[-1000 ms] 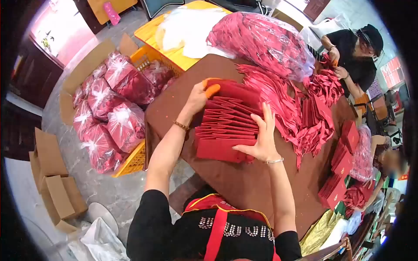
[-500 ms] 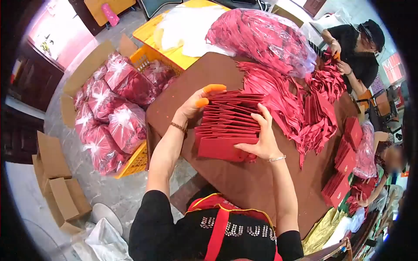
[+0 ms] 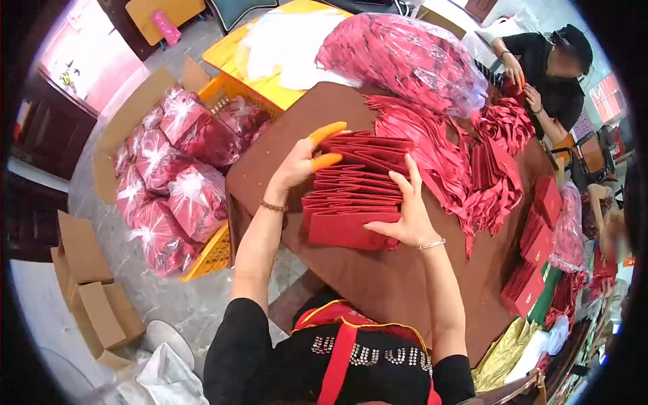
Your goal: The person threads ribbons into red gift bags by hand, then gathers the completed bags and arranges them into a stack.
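Note:
A thick stack of red, flat folded pieces [image 3: 354, 231], like envelopes or small bags, stands fanned between my hands above the brown-covered table. My right hand [image 3: 413, 214] grips its right side, thumb across the front piece and fingers along the edges. At the back left corner, my left hand [image 3: 300, 162] holds the rear pieces, its thumb and forefinger in orange finger covers. The left hand's other fingers are largely hidden. To the right of the stack lies a heap of red strips [image 3: 422, 145].
A clear bag of red material [image 3: 405, 61] lies at the back of the brown table [image 3: 405, 290]. Filled clear bags [image 3: 158, 158] sit in boxes at left. Red stacks [image 3: 523, 290] stand at right. Across the table a person [image 3: 550, 81] handles red pieces.
My left hand has shifted slightly up, and the rear pieces of the stack are raised and spread more. My right hand keeps its grip. The person across has moved their hands closer together.

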Action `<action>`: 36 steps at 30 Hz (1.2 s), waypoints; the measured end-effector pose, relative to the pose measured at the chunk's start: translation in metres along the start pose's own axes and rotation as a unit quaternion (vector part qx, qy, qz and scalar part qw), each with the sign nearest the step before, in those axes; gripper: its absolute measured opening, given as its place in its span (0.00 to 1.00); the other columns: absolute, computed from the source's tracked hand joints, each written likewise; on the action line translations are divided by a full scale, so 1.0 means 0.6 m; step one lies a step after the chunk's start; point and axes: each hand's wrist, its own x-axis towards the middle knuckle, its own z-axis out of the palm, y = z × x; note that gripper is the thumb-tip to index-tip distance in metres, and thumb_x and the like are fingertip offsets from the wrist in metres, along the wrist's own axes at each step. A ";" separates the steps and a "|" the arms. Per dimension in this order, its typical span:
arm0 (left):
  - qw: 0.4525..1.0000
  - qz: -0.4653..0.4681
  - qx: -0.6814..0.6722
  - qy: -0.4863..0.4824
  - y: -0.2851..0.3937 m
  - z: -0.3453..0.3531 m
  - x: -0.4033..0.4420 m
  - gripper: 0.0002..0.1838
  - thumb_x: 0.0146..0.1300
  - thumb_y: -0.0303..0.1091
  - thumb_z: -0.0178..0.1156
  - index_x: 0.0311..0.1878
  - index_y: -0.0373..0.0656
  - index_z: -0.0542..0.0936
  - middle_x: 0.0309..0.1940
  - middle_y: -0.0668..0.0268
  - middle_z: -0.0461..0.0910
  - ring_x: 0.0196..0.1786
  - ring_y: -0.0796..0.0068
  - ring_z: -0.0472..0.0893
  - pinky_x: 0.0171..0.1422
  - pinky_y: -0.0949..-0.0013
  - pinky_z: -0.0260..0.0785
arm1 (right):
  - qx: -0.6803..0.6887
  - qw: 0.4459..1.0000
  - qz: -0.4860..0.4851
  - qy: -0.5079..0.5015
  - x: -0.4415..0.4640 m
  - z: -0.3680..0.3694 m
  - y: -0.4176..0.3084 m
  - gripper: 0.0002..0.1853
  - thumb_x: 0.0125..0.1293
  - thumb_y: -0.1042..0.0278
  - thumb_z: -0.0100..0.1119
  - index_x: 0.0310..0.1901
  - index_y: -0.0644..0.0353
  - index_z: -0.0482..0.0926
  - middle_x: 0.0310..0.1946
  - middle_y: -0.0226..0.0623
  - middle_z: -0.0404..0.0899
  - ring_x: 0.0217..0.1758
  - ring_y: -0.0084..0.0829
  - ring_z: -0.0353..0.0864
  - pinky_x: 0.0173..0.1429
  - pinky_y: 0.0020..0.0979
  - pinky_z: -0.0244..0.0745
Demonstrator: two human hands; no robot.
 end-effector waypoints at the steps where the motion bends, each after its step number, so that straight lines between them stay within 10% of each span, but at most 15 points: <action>1: 1.000 0.001 0.001 0.001 -0.002 -0.003 0.001 0.22 0.63 0.25 0.57 0.61 0.39 0.71 0.54 0.65 0.76 0.55 0.78 0.73 0.59 0.73 0.65 | -0.030 1.000 -0.007 0.000 0.001 -0.001 0.000 0.53 0.35 0.49 0.79 0.63 0.50 0.57 0.71 0.55 0.37 0.74 0.55 0.41 0.72 0.50 0.50; 5: 0.988 0.028 0.155 0.001 -0.030 -0.009 0.003 0.21 0.63 0.24 0.56 0.60 0.37 0.71 0.52 0.65 0.77 0.52 0.76 0.75 0.59 0.73 0.66 | -0.088 0.996 -0.010 0.024 -0.002 -0.002 -0.007 0.52 0.35 0.48 0.78 0.63 0.50 0.58 0.71 0.57 0.34 0.74 0.56 0.39 0.73 0.52 0.44; 7: 0.988 -0.020 -0.017 0.154 -0.038 -0.010 0.002 0.19 0.63 0.23 0.55 0.59 0.36 0.72 0.52 0.65 0.77 0.52 0.77 0.75 0.59 0.73 0.66 | -0.083 0.996 -0.017 0.023 -0.003 0.001 -0.005 0.52 0.35 0.48 0.78 0.63 0.50 0.58 0.71 0.57 0.34 0.74 0.57 0.39 0.73 0.52 0.43; 17: 0.992 -0.111 -0.065 -0.011 0.010 -0.027 -0.040 0.29 0.50 0.19 0.61 0.59 0.37 0.72 0.53 0.62 0.77 0.56 0.73 0.75 0.61 0.70 0.65 | -0.060 0.997 -0.013 0.040 -0.005 0.008 -0.001 0.51 0.36 0.48 0.78 0.61 0.50 0.58 0.71 0.60 0.35 0.74 0.57 0.41 0.72 0.52 0.46; 27: 0.932 -0.019 -0.336 -0.132 -0.022 -0.010 -0.055 0.44 0.58 0.47 0.63 0.73 0.53 0.51 0.63 0.53 0.65 0.65 0.62 0.66 0.70 0.60 0.56 | -0.068 0.994 -0.057 0.064 -0.002 0.008 0.004 0.46 0.34 0.51 0.79 0.55 0.51 0.61 0.67 0.56 0.44 0.71 0.60 0.47 0.70 0.53 0.51; 32: 0.978 0.023 -0.208 0.018 -0.103 0.012 -0.067 0.39 0.61 0.58 0.56 0.68 0.44 0.61 0.46 0.62 0.75 0.50 0.73 0.75 0.60 0.69 0.65 | 0.012 0.994 -0.057 0.088 -0.002 0.026 0.016 0.47 0.33 0.52 0.80 0.54 0.51 0.59 0.66 0.55 0.46 0.68 0.58 0.52 0.69 0.53 0.54; 36: 0.982 0.002 -0.187 0.036 -0.066 0.018 -0.065 0.48 0.57 0.67 0.53 0.72 0.46 0.51 0.59 0.53 0.68 0.62 0.62 0.68 0.69 0.61 0.56 | -0.008 0.995 -0.070 0.073 0.006 0.018 0.012 0.47 0.34 0.53 0.80 0.53 0.52 0.58 0.64 0.56 0.53 0.67 0.54 0.55 0.67 0.51 0.56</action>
